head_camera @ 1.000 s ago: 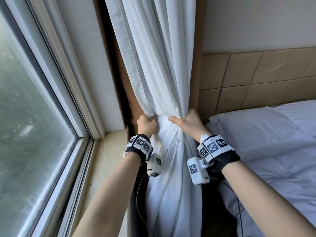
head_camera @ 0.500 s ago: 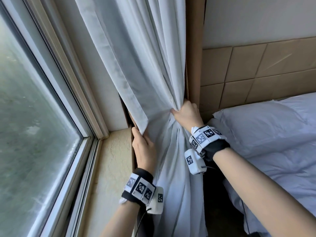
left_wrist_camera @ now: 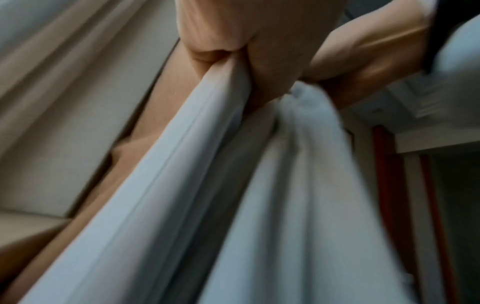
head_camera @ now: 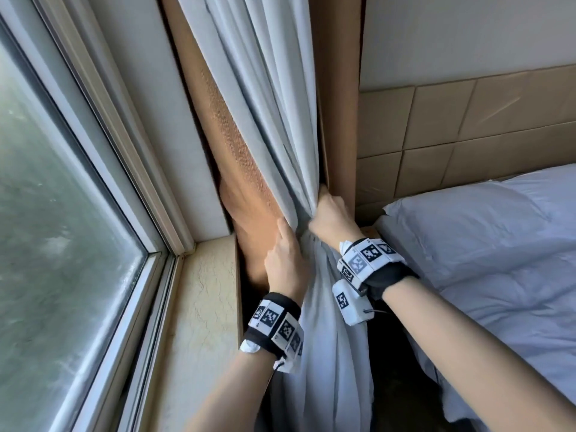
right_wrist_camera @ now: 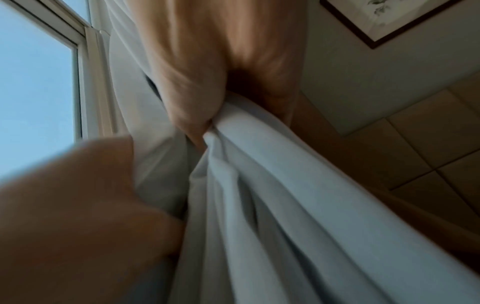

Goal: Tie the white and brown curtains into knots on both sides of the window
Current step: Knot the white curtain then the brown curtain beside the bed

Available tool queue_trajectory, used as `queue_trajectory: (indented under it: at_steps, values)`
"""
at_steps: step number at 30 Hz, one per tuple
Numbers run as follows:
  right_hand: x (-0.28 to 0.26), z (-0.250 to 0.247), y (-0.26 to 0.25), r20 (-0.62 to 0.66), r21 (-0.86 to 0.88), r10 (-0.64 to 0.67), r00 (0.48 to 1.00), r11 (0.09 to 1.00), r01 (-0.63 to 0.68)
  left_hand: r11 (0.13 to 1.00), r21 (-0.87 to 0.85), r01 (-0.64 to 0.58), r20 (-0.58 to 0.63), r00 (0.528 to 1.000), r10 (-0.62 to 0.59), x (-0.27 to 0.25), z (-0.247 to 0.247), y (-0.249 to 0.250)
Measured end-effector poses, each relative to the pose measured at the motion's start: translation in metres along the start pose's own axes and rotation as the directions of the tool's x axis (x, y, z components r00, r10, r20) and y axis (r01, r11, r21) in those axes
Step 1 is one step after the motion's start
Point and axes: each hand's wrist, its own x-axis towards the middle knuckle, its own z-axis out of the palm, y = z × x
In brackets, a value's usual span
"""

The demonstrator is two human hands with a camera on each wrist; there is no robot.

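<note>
The white curtain [head_camera: 274, 104] hangs beside the window and is bunched into a narrow waist. My right hand [head_camera: 328, 219] grips that waist from the right, fingers curled round the folds [right_wrist_camera: 259, 185]. My left hand [head_camera: 285, 257] sits just below and to the left, its index finger pointing up along the white curtain's left edge [left_wrist_camera: 182, 185], its other fingers tucked behind the cloth. The brown curtain [head_camera: 237, 157] shows behind and left of the white one, loose and held by neither hand. The wrist views are blurred.
The window glass [head_camera: 62, 244] and its pale sill [head_camera: 199, 307] are on the left. A bed with a white pillow [head_camera: 467, 229] stands close on the right under a tan padded headboard [head_camera: 467, 126]. A framed picture [right_wrist_camera: 389, 20] hangs on the wall above.
My left hand let go of the bunch, dropped, then came back up to the white curtain's left edge. The white curtain is drawn further right, baring the brown one. My right hand kept its grip.
</note>
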Motion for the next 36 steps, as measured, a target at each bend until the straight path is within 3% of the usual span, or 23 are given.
queue_trajectory:
  at_steps: [4,6,8,13,18,21,23,27,30,33,36]
  values:
    - [0.0,-0.001,0.004,-0.094,-0.054,-0.032,0.995,0.998,0.027,0.978,-0.196,-0.065,0.059,0.995,0.078,-0.013,0.011,0.012]
    - [-0.002,-0.002,0.002,-0.088,-0.055,-0.051,0.995,0.997,0.047,0.982,-0.188,-0.016,0.118,0.992,0.038,-0.017,0.019,0.015]
    - [-0.005,-0.002,0.0,-0.045,-0.022,-0.054,0.998,0.998,0.053,0.984,-0.158,0.087,0.171,0.983,-0.06,-0.02,0.028,0.014]
    - [-0.008,-0.003,-0.003,0.077,0.027,-0.029,0.997,0.999,0.027,0.974,-0.12,0.192,0.28,0.948,-0.153,-0.018,0.039,0.014]
    - [-0.006,-0.012,-0.009,0.36,0.289,-0.012,0.933,0.952,-0.099,0.979,-0.076,0.189,0.314,0.936,-0.156,-0.008,0.045,0.004]
    - [-0.003,-0.007,-0.004,0.254,0.135,-0.021,0.967,0.991,-0.014,0.988,-0.132,0.076,0.416,0.909,-0.014,-0.005,0.048,0.0]
    - [0.001,-0.007,0.001,0.168,0.081,-0.018,0.986,0.997,0.005,0.968,-0.215,0.13,0.453,0.891,-0.019,-0.005,0.05,-0.009]
    - [0.005,-0.022,0.008,0.217,0.139,0.016,0.976,0.989,-0.047,0.876,-0.4,0.268,0.387,0.916,-0.104,-0.014,0.041,-0.032]
    - [0.004,-0.024,0.009,0.188,0.142,0.013,0.982,0.989,-0.04,0.888,-0.405,0.216,0.333,0.94,-0.077,-0.024,0.047,-0.04]
    - [0.006,-0.021,0.01,0.166,0.15,0.002,0.986,0.988,-0.027,0.911,-0.349,0.218,0.345,0.934,-0.091,-0.028,0.051,-0.043]
    - [0.006,-0.021,0.01,0.177,0.17,-0.012,0.984,0.985,-0.019,0.969,-0.229,0.088,0.235,0.971,-0.032,-0.029,0.052,-0.042]
